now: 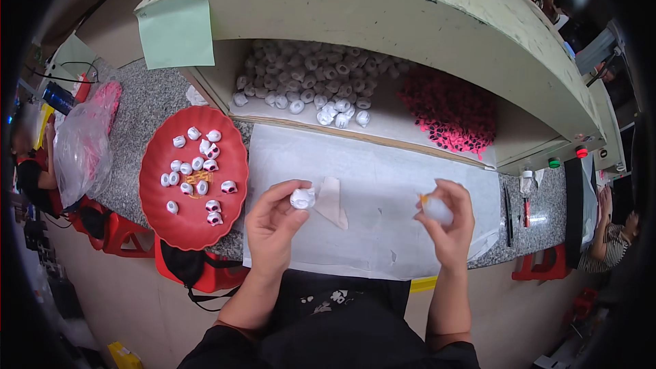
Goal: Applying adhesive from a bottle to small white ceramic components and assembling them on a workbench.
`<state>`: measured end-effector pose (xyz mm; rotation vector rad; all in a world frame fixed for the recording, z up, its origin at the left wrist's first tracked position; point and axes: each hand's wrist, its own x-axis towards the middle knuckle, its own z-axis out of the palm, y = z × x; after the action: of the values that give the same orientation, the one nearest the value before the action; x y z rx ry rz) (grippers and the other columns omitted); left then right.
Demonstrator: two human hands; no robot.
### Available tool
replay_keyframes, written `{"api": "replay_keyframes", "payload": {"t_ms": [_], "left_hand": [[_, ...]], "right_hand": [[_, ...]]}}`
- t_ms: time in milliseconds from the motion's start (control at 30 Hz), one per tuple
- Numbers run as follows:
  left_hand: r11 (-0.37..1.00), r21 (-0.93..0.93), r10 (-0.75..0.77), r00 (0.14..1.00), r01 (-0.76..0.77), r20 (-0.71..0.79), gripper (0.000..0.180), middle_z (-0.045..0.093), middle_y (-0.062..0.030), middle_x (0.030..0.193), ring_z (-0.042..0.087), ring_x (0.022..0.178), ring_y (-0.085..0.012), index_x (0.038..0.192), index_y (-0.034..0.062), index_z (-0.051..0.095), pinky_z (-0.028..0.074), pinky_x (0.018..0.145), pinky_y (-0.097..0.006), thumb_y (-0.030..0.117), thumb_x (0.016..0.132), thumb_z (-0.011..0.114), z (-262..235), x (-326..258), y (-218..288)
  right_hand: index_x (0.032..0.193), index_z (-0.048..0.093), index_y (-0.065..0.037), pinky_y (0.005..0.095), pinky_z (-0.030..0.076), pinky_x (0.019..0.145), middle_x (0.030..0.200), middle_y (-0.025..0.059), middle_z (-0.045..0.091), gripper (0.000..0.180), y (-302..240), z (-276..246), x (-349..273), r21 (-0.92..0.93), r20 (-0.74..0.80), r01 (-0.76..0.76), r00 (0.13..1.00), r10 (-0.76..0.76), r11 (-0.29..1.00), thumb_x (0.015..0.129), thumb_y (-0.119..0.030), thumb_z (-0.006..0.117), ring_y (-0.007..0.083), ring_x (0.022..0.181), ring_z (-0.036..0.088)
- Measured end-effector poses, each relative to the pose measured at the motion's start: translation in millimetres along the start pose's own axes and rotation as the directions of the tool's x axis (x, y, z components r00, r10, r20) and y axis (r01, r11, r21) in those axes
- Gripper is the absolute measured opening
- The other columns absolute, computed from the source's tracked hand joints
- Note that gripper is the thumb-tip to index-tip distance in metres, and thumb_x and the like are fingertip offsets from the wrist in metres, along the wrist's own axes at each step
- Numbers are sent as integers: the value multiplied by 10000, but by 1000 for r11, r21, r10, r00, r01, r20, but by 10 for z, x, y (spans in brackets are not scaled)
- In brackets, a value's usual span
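Left hand raised over the white sheet, thumb and fingers pinched on a small white piece — held just above the near-left part of that sheet. Right hand curled round a small pale bottle, orange tip poking out at the upper left of the fist; fingers pressed closed about it, well apart from the left hand. Between the two, nearer the left, a folded scrap of pale cloth lying on the sheet.

To the left, a red round tray on the speckled counter, scattered with small white pieces, some marked in pink and black. Farther left, a crumpled clear plastic bag. At the far side, under a curved pale-green hood, a heap of white pieces on the left and a pile of pink bits on the right. Green paper note stuck on the hood's left edge — red and green buttons at its right end.
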<state>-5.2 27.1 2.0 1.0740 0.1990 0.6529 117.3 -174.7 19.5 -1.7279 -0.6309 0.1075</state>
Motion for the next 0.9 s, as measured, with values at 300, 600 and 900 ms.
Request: {"api": "replay_keyframes", "payload": {"t_ms": [300,600,900], "left_hand": [[999,30,16,1000,-16,-9,368,509,-152,1024,517,914,-187,1065,-22,454,403,812,-306,-37,711,554,-7,-42,50],[993,-78,-92,995,94,34,361,516,-147,1021,516,940,-203,1074,-34,445,397,823,-297,-66,724,527,11,-50,-34],[949,-162,-242,955,269,170,361,531,-133,1015,484,987,-223,1085,10,445,316,902,-341,27,741,556,334,-97,-186]], "right_hand": [[808,551,-50,372,429,607,757,141,549,186,605,9,1296,-796,43,144,983,-181,588,651,-123,617,311,719,533],[771,549,-21,285,411,482,683,119,575,109,455,2,1084,-265,13,-56,998,61,963,693,-93,578,186,541,525],[741,510,16,204,383,405,675,107,567,61,-52,347,147,486,221,-424,906,361,764,700,15,555,93,461,463]]}}
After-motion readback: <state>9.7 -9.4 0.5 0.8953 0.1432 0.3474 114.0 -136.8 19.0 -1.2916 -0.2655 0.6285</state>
